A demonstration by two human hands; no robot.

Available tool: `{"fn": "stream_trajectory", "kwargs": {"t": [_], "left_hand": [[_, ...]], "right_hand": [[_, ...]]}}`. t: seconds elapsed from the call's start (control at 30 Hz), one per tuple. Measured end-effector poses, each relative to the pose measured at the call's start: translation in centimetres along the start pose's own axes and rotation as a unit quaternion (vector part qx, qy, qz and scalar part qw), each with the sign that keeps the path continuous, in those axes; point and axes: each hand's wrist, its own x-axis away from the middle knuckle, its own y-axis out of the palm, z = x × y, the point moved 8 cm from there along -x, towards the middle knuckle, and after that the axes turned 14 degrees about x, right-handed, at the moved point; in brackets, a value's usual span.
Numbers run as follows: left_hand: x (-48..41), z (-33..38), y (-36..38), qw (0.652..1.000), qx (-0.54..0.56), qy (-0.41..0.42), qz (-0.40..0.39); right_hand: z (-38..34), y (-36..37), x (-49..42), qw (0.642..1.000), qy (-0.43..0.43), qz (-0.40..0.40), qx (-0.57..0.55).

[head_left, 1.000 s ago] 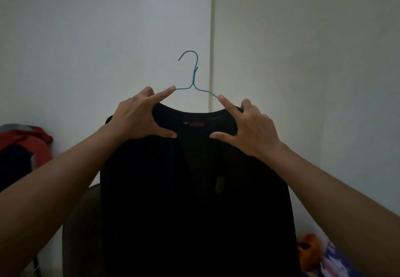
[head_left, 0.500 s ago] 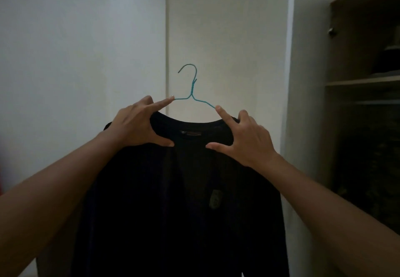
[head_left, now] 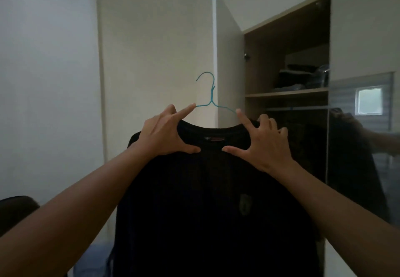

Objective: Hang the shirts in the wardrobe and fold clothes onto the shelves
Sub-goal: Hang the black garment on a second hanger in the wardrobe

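A black shirt hangs on a thin blue wire hanger, held up in front of me at chest height. My left hand grips the shirt's left shoulder, its index finger stretched along the hanger's wire. My right hand grips the right shoulder the same way, thumb on the front of the collar. The hanger's hook stands free above the collar. The wardrobe stands open to the right, with a hanging rail under its shelf.
The wardrobe's white door stands open just behind the hanger. Folded dark clothes lie on the upper shelf. A mirrored door at the right reflects my hand. A dark chair back sits at the lower left.
My view has swung right: the red clothes at the left have gone out of sight and the open wardrobe has come into view. Both hands keep the same grip on the shirt.
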Motion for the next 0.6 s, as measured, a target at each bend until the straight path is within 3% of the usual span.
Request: {"fn": "stream_trajectory", "kwargs": {"t": [0.33, 0.6], "left_hand": [[-2.6, 6.3, 10.7, 0.994, 0.05, 0.064, -0.071], [-9.8, 10.4, 21.7, 0.989, 0.054, 0.104, -0.095]], "right_hand": [[7.7, 7.1, 5.3, 0.994, 0.031, -0.086, 0.055], [14.6, 17.9, 5.2, 0.99, 0.079, -0.113, 0.039]]}}
